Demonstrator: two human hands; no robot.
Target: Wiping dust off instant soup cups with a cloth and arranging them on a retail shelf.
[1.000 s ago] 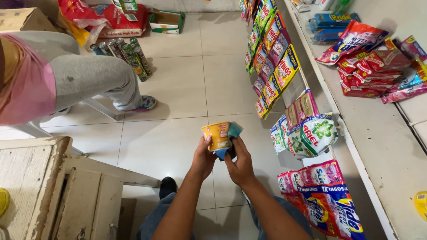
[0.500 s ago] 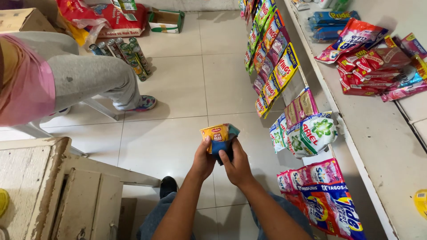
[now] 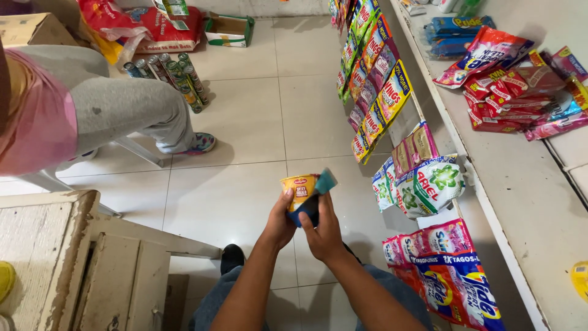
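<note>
- A long white counter (image 3: 520, 202) runs down the right, red packets (image 3: 520, 92) heaped on it, sachet strips (image 3: 373, 79) hanging off its edge.
- A seated person in grey trousers (image 3: 116, 110) is at the left, by a worn wooden cabinet (image 3: 73, 270).
- The left hand (image 3: 280, 222) wraps an orange-yellow cup (image 3: 299, 187) above the tiled floor (image 3: 245, 122).
- The right hand (image 3: 323, 230) grips a blue-green cloth (image 3: 318, 191) against the cup's side.

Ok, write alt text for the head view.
Seen from above, a left hand holds a small yellow cup while the right hand presses a blue cloth to it, above a tiled floor beside hanging sachets.
</note>
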